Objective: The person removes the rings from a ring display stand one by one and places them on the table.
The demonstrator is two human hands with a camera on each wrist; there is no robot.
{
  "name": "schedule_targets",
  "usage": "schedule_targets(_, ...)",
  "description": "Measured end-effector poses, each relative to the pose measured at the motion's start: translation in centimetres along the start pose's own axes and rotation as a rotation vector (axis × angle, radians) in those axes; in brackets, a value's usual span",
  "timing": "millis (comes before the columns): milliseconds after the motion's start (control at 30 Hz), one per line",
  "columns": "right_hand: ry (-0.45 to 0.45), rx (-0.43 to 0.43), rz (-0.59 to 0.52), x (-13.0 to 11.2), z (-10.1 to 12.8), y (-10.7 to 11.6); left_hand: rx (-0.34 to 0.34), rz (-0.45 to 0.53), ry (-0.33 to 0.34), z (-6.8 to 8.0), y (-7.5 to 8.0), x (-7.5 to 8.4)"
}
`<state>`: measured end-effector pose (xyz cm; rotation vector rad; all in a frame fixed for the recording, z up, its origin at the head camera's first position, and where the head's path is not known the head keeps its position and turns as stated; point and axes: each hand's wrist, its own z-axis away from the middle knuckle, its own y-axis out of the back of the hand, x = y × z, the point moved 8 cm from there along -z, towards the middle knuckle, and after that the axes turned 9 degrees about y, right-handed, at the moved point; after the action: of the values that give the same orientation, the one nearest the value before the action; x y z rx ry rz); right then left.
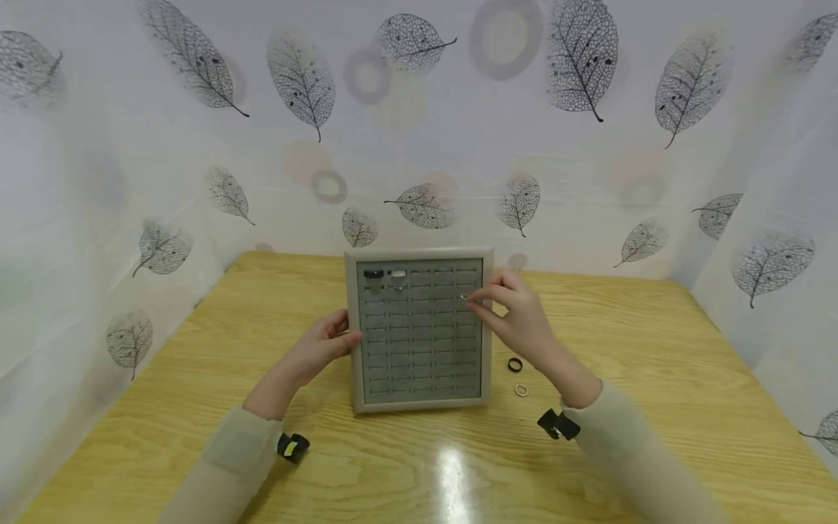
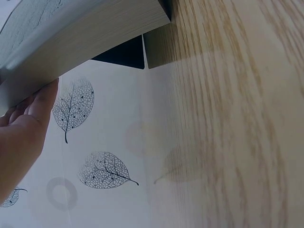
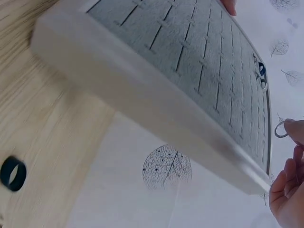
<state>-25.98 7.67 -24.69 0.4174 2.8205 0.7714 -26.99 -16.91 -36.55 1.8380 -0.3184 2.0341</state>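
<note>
- The wood-grain table [image 1: 406, 455] forms the base on which everything stands.
- The framed ring display [image 1: 419, 253] is propped upright at its middle, slotted face towards me.
- My left hand [image 1: 321, 348] clasps the display's left edge, thumb in front and fingers behind, to brace it.
- My right hand [image 1: 520, 320] is at the upper right of the face, thumb and forefinger clamped on a small ring.
- A seated black ring [image 1: 374, 274] and a seated silver ring [image 1: 398, 274] occupy the top row, at its left end.
- A loose black ring [image 1: 514, 370] and, nearer me, a loose silver ring [image 1: 521, 395] lie on the table right of the display.
- The pinched ring [image 1: 464, 297] shows apart from the face in the right wrist view. I judge the step to be bringing it to a slot; the next move calls for aligning its band, probably beside the seated pair, and pressing it in.
</note>
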Motion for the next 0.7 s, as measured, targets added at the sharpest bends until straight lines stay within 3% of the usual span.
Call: schedule_targets(700,-0.025,-0.192,0.162,1.4,6.8,3.3,0.001,0.012,-0.001,0.0,-0.1,0.3)
